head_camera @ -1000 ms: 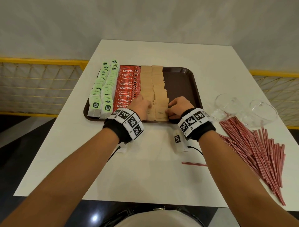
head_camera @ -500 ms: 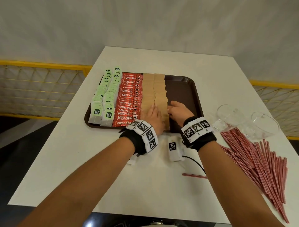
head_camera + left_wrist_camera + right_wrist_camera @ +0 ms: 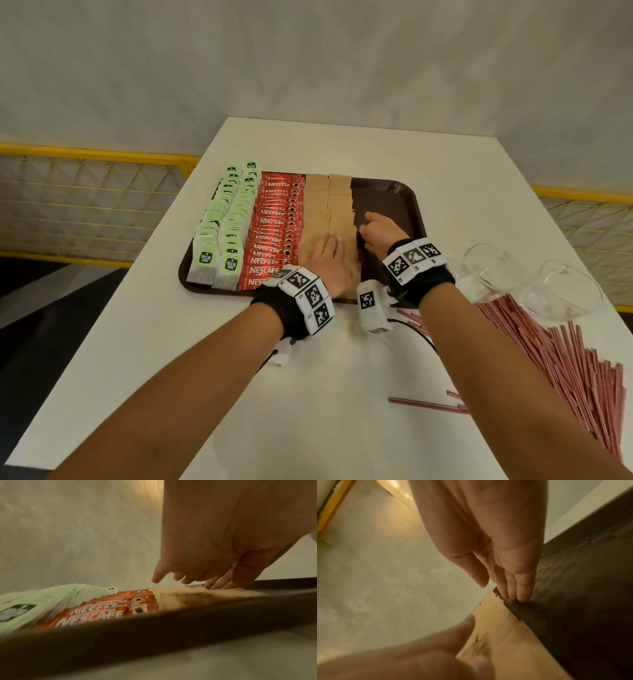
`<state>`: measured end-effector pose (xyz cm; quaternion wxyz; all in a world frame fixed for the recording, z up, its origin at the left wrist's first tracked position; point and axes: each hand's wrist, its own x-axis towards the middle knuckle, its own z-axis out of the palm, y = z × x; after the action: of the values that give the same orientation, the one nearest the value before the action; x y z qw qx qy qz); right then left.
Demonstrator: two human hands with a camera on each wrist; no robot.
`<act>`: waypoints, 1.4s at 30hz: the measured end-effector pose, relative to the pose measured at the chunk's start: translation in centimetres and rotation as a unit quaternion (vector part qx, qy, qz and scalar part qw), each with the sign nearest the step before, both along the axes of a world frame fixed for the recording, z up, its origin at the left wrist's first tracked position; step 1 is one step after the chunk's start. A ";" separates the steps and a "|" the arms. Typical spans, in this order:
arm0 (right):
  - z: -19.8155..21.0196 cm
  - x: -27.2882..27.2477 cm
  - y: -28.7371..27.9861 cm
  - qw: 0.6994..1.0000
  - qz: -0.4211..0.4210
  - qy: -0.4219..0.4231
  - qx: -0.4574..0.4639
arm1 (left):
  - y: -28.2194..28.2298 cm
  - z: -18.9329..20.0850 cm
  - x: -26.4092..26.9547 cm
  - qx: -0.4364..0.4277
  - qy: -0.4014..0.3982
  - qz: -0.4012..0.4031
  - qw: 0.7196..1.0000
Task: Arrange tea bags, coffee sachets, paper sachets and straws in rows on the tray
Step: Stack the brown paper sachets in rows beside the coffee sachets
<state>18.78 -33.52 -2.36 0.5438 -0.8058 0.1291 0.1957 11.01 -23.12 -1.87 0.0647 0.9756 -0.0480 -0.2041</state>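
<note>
Brown paper sachets (image 3: 337, 205) lie in two overlapping rows down the middle of the dark tray (image 3: 404, 205); they look light, thin and apt to slide, so square them by their edges. Your left hand (image 3: 325, 258) lies flat on the near sachets, fingers straight, gripping nothing. Your right hand (image 3: 378, 231) sets straight fingertips (image 3: 523, 596) against the rows' right edge, holding nothing. Left of them sit glossy red coffee sachets (image 3: 274, 226), then soft green tea bags (image 3: 226, 226). The thin, stiff red-striped straws (image 3: 565, 359) lie loose on the white table (image 3: 342, 394) to the right, beside clear cups (image 3: 493, 267).
</note>
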 end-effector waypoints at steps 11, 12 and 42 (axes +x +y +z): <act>1.3 1.5 0.2 0.997 -0.034 0.025 0.071 | 0.3 1.3 5.1 -0.006 0.040 0.052 0.998; 1.1 1.7 0.1 0.996 -0.040 0.015 0.080 | 0.3 1.3 5.2 -0.009 0.039 0.048 0.998; 0.6 0.0 0.8 0.988 -0.051 0.010 0.144 | 0.0 -0.3 5.4 -0.018 0.039 0.059 0.997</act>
<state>18.79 -32.72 -1.77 0.6624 -0.7091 0.1462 0.1923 16.41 -23.11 -2.15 0.0961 0.9667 0.0086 -0.2370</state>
